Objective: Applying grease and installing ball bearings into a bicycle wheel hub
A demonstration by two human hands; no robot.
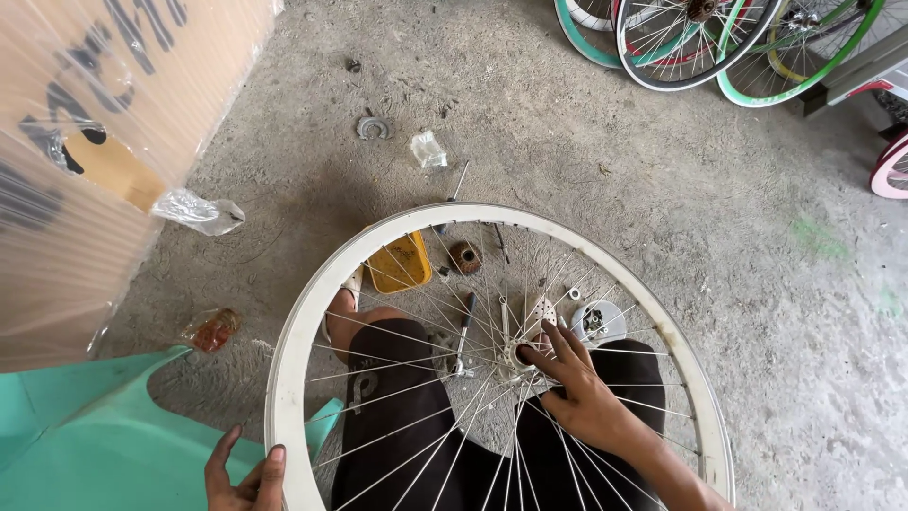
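Holding white spoked wheel point(303, 341) flat over knees, above concrete floor point(662, 189).
Yellow tin point(399, 262) and round dish point(598, 323) of small parts lie under spokes. Right hand point(582, 388) fingers point(550, 343) spread at hub point(513, 356); left hand point(244, 478) fingers clamp near rim.

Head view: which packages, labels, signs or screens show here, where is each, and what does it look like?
Large cardboard box: far left, tan, wrapped in clear film, dark printed marks on its side.
Clear plastic bag: on the concrete beyond the white wheel rim, small and crumpled.
Reddish wrapper: on the floor left of the rim, crumpled and see-through.
Yellow tin: on the floor, seen through the spokes, flat and rectangular.
No signs or screens.
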